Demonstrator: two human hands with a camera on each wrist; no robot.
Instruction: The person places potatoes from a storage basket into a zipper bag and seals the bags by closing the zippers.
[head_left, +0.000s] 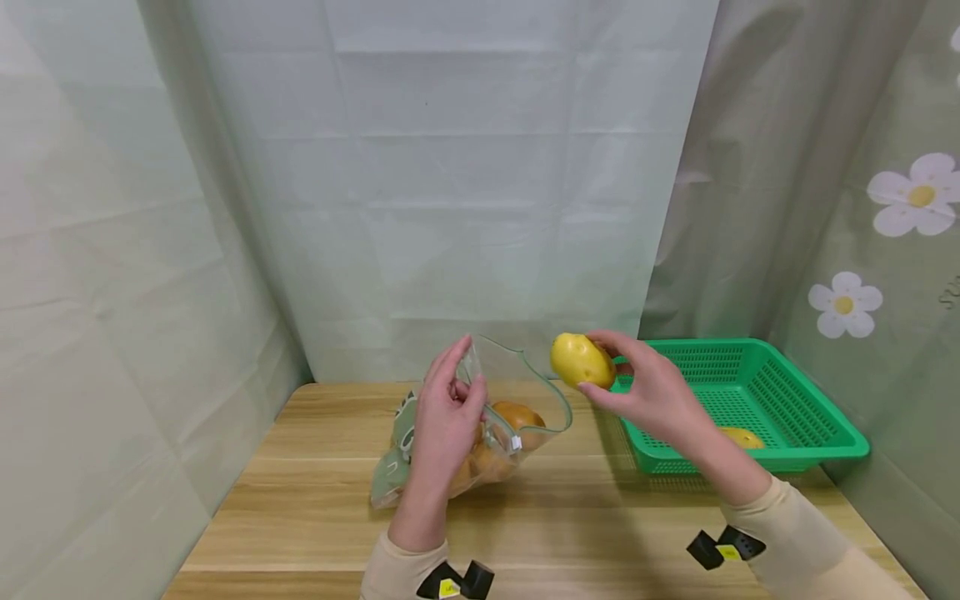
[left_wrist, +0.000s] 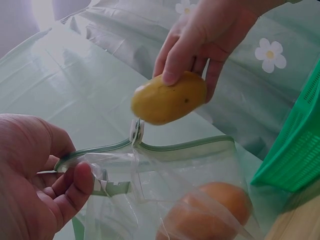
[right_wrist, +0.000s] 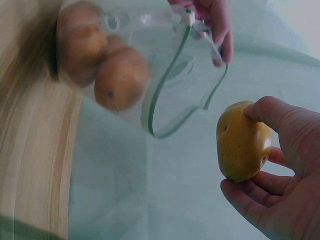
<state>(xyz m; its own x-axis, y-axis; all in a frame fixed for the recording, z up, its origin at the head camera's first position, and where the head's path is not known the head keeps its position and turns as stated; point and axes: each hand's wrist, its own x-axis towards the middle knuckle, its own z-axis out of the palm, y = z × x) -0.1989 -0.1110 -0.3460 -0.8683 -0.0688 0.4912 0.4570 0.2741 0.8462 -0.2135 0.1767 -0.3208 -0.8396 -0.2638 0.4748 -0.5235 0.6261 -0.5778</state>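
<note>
In my right hand (head_left: 652, 392) I hold a yellow potato (head_left: 579, 360), small dark eyes dotting its skin, between thumb and fingers. It hovers just right of the mouth of a clear zip bag (head_left: 390, 479), and in the left wrist view the potato (left_wrist: 167, 100) appears above the green-edged rim (left_wrist: 190, 150). My left hand (head_left: 442, 425) grips that rim on its left side, fingers curled around the plastic. The bag's mouth gapes to the right. Several rounded orange-brown things (right_wrist: 121, 80) lie inside the bag, seen through the film.
To the right stands a green plastic basket (head_left: 813, 454) with slotted walls and another yellow potato (head_left: 742, 437) in it. Everything rests on a wood-grain table (head_left: 300, 500). Pale curtains (head_left: 450, 208) enclose the back and sides.
</note>
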